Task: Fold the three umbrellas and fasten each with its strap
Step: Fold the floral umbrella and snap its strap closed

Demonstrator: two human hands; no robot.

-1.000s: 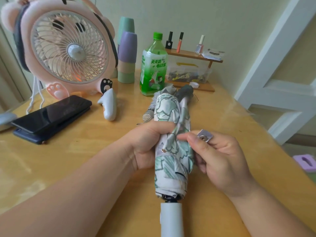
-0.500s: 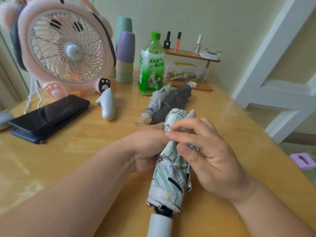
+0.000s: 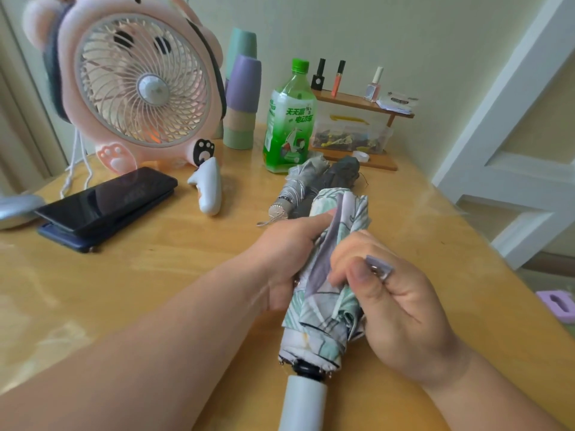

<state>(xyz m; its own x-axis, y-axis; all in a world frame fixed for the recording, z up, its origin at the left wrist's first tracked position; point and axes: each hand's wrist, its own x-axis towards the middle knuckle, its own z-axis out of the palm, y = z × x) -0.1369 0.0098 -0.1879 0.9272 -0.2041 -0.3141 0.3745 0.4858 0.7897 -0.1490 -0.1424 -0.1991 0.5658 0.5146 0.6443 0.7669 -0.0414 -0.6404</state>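
Far left of the hands, a dark phone (image 3: 105,200) lies on the surface (image 3: 155,275), with a pink fan (image 3: 133,82) standing behind it and a small white gadget (image 3: 207,189) lying to the fan's right. The left hand (image 3: 286,256) is closed around the middle of the printed umbrella (image 3: 323,306), thumb on top of the folded fabric. This umbrella lies between the two hands, its white handle (image 3: 303,402) pointing toward the person and its tip away. Just beyond the left hand's fingers, two grey folded umbrellas (image 3: 314,188) lie side by side on the surface, and behind them stands a green bottle (image 3: 289,122). The right hand (image 3: 401,309) presses against the umbrella's right side, fingers curled, pinching the strap (image 3: 379,269) with its metal snap between thumb and forefinger. The strap end is above the fabric, not fastened. Past the right hand, at the far back, a small wooden shelf (image 3: 364,104) holds little bottles.
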